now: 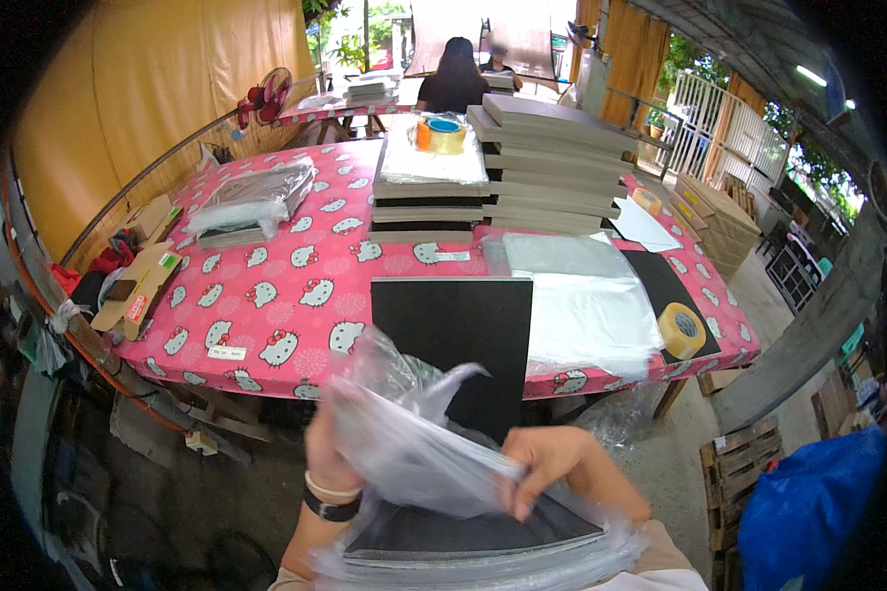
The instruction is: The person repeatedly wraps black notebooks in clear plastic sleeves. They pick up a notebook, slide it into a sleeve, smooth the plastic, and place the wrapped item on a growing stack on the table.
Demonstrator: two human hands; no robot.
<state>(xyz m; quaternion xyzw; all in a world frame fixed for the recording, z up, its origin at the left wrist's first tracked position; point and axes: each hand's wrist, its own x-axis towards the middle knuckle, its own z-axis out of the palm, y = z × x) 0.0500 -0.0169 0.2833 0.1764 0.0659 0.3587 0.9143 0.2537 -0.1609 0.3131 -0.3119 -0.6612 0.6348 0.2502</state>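
Note:
Above my lap, a crumpled clear plastic bag (419, 438) is stretched between both hands, smeared by motion. My left hand (333, 455), with a watch and a band at the wrist, grips its left side; the plastic covers part of the fingers. The fingers of my right hand (552, 463) are closed on the bag's right edge. Below them, a black flat board (473, 532) lies on my lap with clear plastic around it. Just beyond my hands, another black board (453, 340) lies at the table's near edge and juts over it.
The pink table (266, 286) carries a pile of clear plastic bags (591, 305), a tape roll (681, 330) and tall stacks of grey-edged boards (552, 163). A plastic-wrapped stack (251, 202) lies at left. Beyond sits another person (453, 79). A blue tarp (813, 512) and wooden pallet (744, 473) stand at right.

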